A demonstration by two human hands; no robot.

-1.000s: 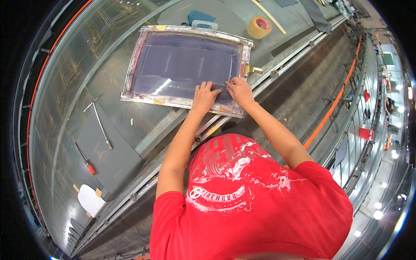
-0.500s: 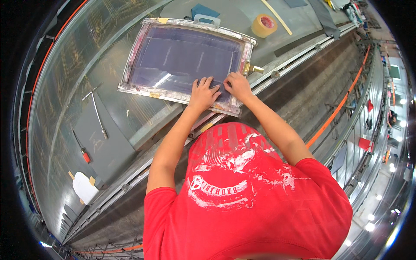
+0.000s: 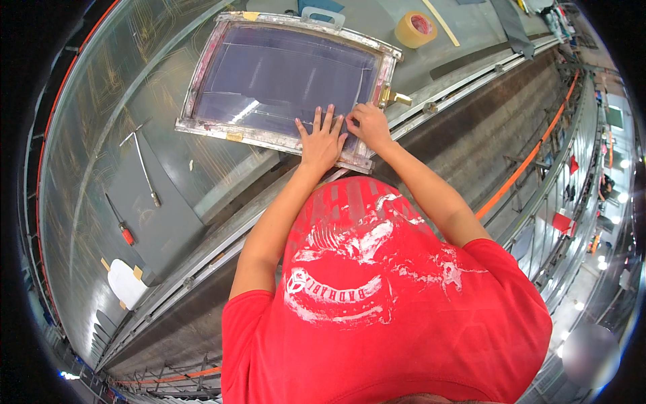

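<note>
A printing screen lies on the table, its dark purple mesh (image 3: 282,74) held in a worn, paint-stained frame (image 3: 266,140). My left hand (image 3: 321,140) rests flat on the mesh's lower right part, fingers spread, with nothing in it. Beside it, my right hand (image 3: 369,126) is closed in a pinch at the mesh's right edge, near the frame's right bar. Whatever is between those fingertips is too small to make out. A strip with a loose-looking edge runs along the mesh near my hands. Just right of the frame sits a brass-coloured clamp (image 3: 397,99).
Beyond the frame stand a roll of yellowish tape (image 3: 412,30) and a pale strip (image 3: 441,23). On the left lie a T-handled tool (image 3: 145,165), a red-handled screwdriver (image 3: 126,232) and a white rounded piece (image 3: 126,286). A metal rail (image 3: 464,84) runs along the table's edge.
My left hand's fingers have straightened and spread on the mesh. The right hand stays pinched near the same corner. The whole view has shifted slightly.
</note>
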